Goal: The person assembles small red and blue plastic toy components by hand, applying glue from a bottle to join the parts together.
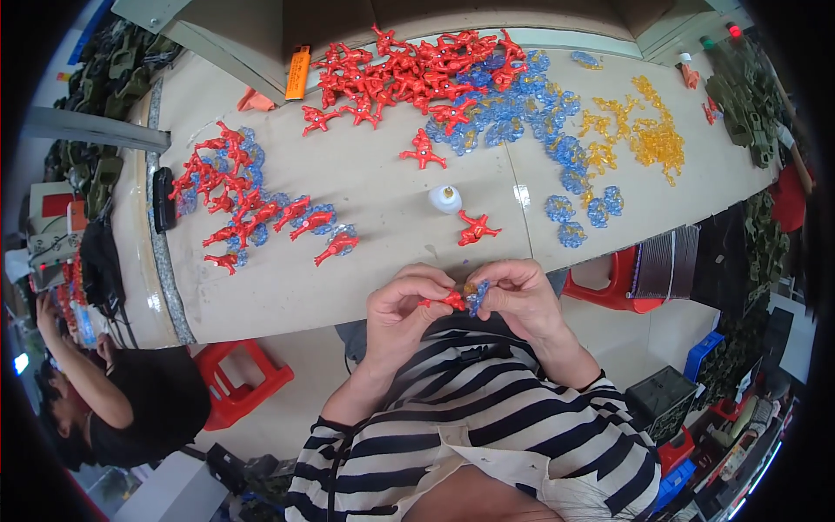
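Observation:
Close to my body, at the table's near edge, both hands meet with their fingers closed. My left hand (407, 303) pinches a small red plastic figure (453, 300). Between the fingertips of my right hand (525, 297) is a translucent blue plastic piece (477, 298), which touches or nearly touches the figure; their exact contact is too small to tell. Just beyond my hands lies a loose red figure (477, 229), beside a small white bottle (445, 199) standing upright. Another red figure (423, 151) rests farther off.
A large heap of red figures (391, 78) lies at the back, beside blue pieces (565, 157) and yellow pieces (657, 139). Red figures joined with blue pieces (235, 191) cover the left. An orange box cutter (298, 73) leans far left. A person (130, 391) works at left.

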Motion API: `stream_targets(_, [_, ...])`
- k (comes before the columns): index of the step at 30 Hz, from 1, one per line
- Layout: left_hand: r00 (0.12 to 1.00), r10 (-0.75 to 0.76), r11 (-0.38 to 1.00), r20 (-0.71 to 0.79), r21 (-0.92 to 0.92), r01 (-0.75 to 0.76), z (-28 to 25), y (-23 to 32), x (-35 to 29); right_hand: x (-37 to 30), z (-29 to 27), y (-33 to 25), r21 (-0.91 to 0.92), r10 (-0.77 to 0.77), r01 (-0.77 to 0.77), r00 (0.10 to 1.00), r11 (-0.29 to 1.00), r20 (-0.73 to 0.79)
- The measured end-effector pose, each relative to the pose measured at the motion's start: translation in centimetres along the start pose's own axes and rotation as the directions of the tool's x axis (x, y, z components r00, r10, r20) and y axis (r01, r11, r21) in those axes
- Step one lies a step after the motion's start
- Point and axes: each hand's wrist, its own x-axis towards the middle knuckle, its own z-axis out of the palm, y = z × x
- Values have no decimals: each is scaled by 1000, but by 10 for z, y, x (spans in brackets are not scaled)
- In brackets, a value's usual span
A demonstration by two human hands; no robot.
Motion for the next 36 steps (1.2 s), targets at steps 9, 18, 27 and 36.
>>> stream_targets(9, [998,55,995,7,80,-56,-2,0,1,-1,2,-3,-183,20,-15,1000,983,24])
stream_targets(18, [984,159,962,76,213,-172,-5,1,5,-5,12,-5,-298,-48,53,999,953,24])
stream_targets(27, [978,153,988,143,-29,-150,-12,-9,9,-4,21,-5,-654,-459,535,834,534,306])
stream_targets(36, [984,124,992,131,-46,-119,-13,-9,9,-6,25,-6,-693,-537,601,765,397,356])
